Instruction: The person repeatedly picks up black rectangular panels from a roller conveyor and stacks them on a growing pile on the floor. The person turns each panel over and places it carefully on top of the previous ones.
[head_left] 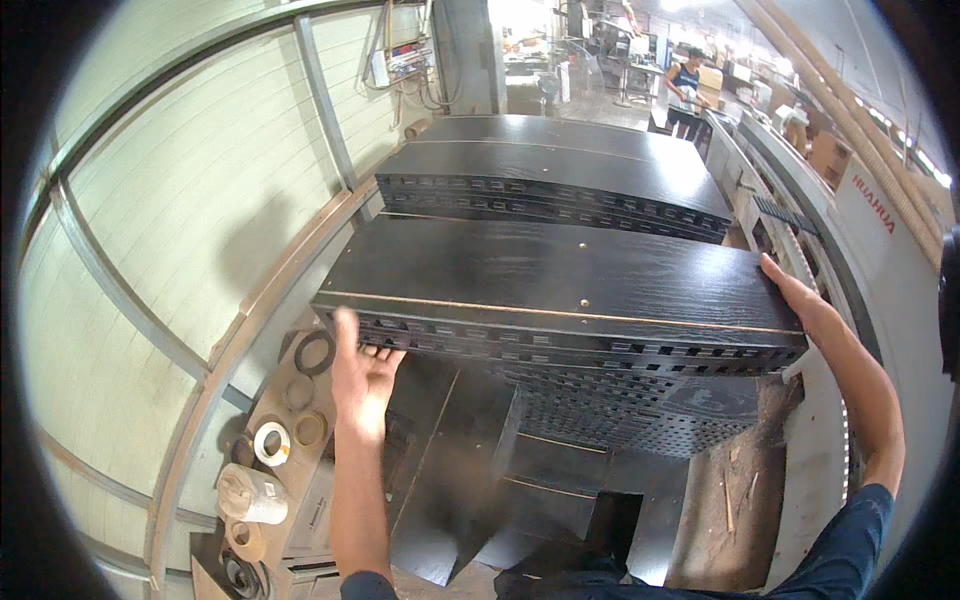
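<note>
A few long black wood-grain boards [480,262], lying flat on one another, span the space in front of me. Rows of small square notches run along their near edge, and a pale groove crosses the top face. My left hand [366,378] grips the near left corner, thumb up against the edge and fingers curled underneath. At the right end my right hand [796,292] holds the boards by their short side; part of its fingers is hidden. Below them stands a tall stack of notched black boards [640,405].
Another stack of black boards [550,150] stands farther off. Left, a shelf holds tape rolls [271,443] and a whitish wrapped roll [252,494] beside a pale wall [170,250]. A long machine [860,235] runs along the right. Another person [686,88] stands far back.
</note>
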